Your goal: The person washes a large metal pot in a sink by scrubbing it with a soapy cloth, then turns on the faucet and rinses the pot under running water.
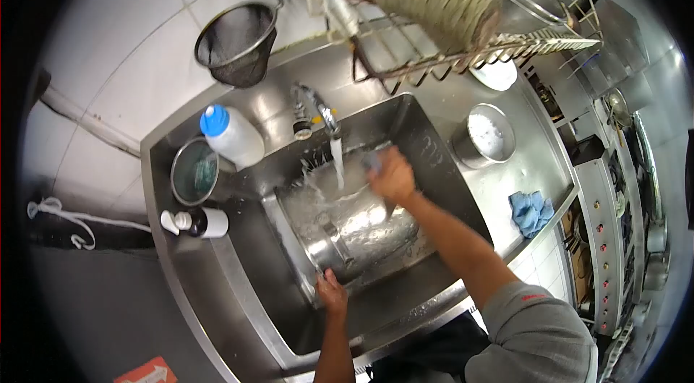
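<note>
A large metal pot (369, 231) lies on its side in the steel sink, its rim toward the left. Water runs from the faucet (316, 104) onto its upper side and splashes. My left hand (332, 292) has its fingers wrapped on the pot's rim at the near side. Against the far right part of the pot is my right hand (392, 176), closed round a small greyish thing that is blurred and partly hidden by the fingers.
Left of the sink (253, 289) stand a blue-capped bottle (242, 138), a metal container (195, 171) and a spray bottle (208, 223). On the right are a metal pot (486, 135) and blue cloth (531, 214). A wire rack (463, 57) and strainer (237, 43) hang above.
</note>
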Tool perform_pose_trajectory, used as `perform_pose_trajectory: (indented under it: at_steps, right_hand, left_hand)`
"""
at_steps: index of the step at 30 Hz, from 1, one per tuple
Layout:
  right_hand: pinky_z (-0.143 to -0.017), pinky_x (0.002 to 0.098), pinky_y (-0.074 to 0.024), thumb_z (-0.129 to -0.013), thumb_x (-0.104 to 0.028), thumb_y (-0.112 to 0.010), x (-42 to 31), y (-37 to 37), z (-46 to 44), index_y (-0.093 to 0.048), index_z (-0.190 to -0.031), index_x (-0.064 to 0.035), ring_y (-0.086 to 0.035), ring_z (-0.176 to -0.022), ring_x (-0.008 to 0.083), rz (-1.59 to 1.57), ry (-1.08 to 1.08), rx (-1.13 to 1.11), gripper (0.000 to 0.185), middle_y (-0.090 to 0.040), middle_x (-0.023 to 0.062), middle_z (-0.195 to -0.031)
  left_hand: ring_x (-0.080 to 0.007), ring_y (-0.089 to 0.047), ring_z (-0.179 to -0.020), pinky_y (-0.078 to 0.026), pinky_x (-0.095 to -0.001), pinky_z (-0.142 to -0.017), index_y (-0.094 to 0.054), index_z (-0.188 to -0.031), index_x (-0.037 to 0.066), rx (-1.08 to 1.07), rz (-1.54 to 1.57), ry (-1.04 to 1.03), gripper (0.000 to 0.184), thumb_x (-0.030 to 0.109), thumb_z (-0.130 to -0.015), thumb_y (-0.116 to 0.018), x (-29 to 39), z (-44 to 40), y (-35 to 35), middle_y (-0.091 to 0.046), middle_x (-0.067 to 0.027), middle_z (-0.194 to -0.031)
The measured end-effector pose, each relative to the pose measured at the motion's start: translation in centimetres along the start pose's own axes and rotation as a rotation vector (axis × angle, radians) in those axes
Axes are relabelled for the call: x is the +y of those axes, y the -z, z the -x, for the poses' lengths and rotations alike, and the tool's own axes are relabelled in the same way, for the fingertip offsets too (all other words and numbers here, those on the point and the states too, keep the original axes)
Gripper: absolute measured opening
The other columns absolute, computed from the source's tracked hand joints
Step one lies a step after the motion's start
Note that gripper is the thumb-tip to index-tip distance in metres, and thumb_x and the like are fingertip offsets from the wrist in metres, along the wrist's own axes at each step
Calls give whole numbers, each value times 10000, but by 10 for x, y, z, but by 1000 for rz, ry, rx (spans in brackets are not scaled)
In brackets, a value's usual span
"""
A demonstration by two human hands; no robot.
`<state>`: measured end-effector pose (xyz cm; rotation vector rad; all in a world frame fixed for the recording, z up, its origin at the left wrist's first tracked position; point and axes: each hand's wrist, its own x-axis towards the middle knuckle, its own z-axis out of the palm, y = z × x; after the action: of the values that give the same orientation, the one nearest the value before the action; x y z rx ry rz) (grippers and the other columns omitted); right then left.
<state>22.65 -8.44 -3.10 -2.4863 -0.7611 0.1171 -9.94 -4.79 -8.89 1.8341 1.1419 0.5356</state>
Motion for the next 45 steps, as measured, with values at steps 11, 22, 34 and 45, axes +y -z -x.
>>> perform_pose_trajectory:
  at_steps: [11, 22, 34, 45]
  right_hand:
    - [-957, 548, -411, -872, -321, -592, -17, 24, 62, -623, -1186, -120, -492, -1188, 351, 94, 500, 7, 374, -487, 145, -1326]
    - [-804, 389, -537, -902, -408, -487, -21, -71, -53, -660, -1120, -76, -682, -958, 257, 551, -89, -457, 433, -696, 123, -1035]
    - [-786, 478, -531, -855, -322, -565, 3, 10, -19, -612, -1118, -39, -638, -916, 395, 246, -146, -86, 389, -585, 200, -1167]
    - [-905, 458, -479, -906, -314, -581, 20, 18, 25, -617, -1132, -54, -571, -1090, 424, -75, -194, 39, 347, -574, 238, -1223]
  left_hand:
    - [-414, -612, -787, -467, -432, -725, -568, -1022, -55, 51, 0, -62, 368, 306, -984, -507, 89, -90, 28, -638, -251, -854]
    - [-475, -493, -583, -397, -489, -534, -530, -827, -35, 157, -95, -27, 303, 230, -973, -524, 31, -56, 29, -505, -276, -622]
    - [-370, -501, -564, -400, -437, -560, -533, -857, -25, -1, 35, 30, 314, 251, -999, -483, 43, -68, 24, -523, -205, -632]
    - [-412, -577, -619, -426, -447, -567, -548, -913, -61, 159, -130, -80, 272, 195, -983, -487, -1, -8, 6, -558, -213, -648]
